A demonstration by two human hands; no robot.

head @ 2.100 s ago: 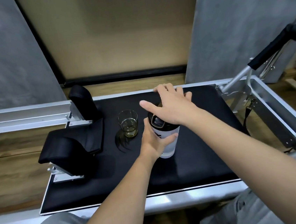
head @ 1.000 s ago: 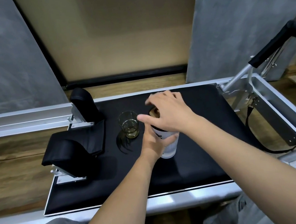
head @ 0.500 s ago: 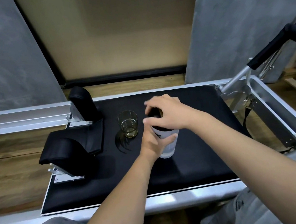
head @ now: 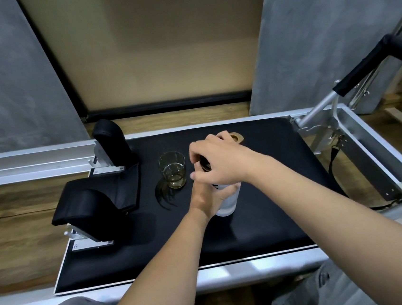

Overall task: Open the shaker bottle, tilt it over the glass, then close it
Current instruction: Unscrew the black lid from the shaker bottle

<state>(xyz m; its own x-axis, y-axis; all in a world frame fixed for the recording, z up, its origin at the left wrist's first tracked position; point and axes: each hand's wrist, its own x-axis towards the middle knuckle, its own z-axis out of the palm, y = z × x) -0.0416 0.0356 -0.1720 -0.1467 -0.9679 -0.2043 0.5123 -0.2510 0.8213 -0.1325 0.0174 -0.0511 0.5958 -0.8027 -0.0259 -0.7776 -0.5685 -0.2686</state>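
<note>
Your left hand [head: 206, 197] is wrapped around the shaker bottle [head: 227, 203], which stands upright on the black pad [head: 264, 225]. Your right hand [head: 217, 161] pinches the flip cap [head: 236, 138], swung up at the bottle's top. Likely light, smooth plastic, so grip mid-body, firmly. The glass [head: 172, 169] sits just left of the bottle, holding a little yellowish liquid; fragile, don't knock it.

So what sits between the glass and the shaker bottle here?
Nothing but bare black pad, as the head view shows: the glass stands just beside the shaker bottle, which the left hand and right hand hold.
</note>
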